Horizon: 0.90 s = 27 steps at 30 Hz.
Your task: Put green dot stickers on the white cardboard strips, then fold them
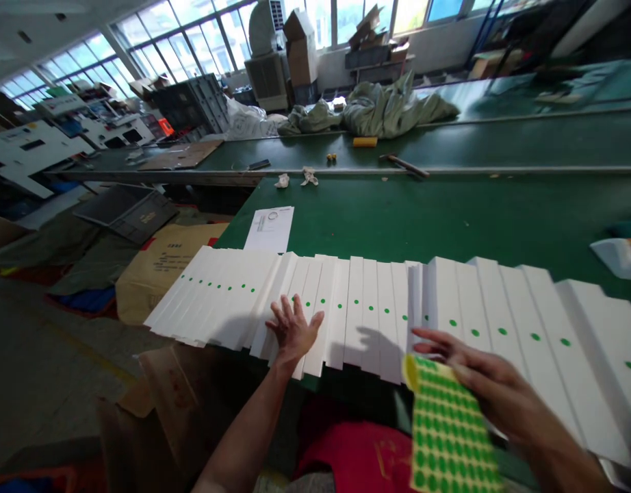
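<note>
A long row of overlapping white flat boxes (377,308) lies fanned along the near edge of the green table (449,212), each with a small green dot sticker. My left hand (293,329) rests flat on the boxes left of centre, fingers spread. My right hand (493,383) holds a yellow sheet of green dot stickers (446,431) at the lower right, fingers reaching toward the boxes.
A white paper sheet (270,229) lies behind the boxes. Cardboard boxes (161,267) and dark crates (128,212) sit on the floor at left. A second long table (500,137) behind holds green cloth bags (392,106), a hammer (404,164) and scraps.
</note>
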Tool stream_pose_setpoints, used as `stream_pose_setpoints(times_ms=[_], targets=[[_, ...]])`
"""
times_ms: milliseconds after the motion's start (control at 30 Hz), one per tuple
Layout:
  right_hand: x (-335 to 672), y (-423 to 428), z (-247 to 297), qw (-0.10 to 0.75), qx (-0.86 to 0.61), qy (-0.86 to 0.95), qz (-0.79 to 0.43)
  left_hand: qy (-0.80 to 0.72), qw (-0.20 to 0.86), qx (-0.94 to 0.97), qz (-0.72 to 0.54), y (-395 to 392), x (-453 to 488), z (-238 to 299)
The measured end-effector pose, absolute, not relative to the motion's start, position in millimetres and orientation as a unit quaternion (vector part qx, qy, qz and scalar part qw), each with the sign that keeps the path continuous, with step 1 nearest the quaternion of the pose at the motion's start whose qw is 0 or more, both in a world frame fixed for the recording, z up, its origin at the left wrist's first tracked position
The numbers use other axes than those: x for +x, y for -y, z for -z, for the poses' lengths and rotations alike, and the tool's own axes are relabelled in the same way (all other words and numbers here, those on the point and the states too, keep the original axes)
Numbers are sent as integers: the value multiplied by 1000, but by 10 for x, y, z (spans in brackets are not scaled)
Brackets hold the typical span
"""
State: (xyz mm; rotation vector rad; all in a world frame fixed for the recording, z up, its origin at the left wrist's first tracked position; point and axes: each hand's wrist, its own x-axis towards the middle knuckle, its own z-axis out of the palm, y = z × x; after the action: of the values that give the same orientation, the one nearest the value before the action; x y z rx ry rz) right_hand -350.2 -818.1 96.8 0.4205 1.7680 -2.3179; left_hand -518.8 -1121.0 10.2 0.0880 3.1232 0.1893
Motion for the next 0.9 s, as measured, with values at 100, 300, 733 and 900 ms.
stream_pose_setpoints(times_ms=[100,300,733,900], targets=[[-3968,8871,-745,163,85,-560,808,-997,-27,49,-45,11543,-5317,-70],[-4585,9555,-235,130,102,-561,811,-985,-66,133,-90,12140,-5636,-71],[-4609,9936,-286,116,201,-564,793,-956,9,185,-228,12226,-5773,29],[-4447,9757,-294,90,206,-581,783,-941,7,191,-280,12042,-5641,113]])
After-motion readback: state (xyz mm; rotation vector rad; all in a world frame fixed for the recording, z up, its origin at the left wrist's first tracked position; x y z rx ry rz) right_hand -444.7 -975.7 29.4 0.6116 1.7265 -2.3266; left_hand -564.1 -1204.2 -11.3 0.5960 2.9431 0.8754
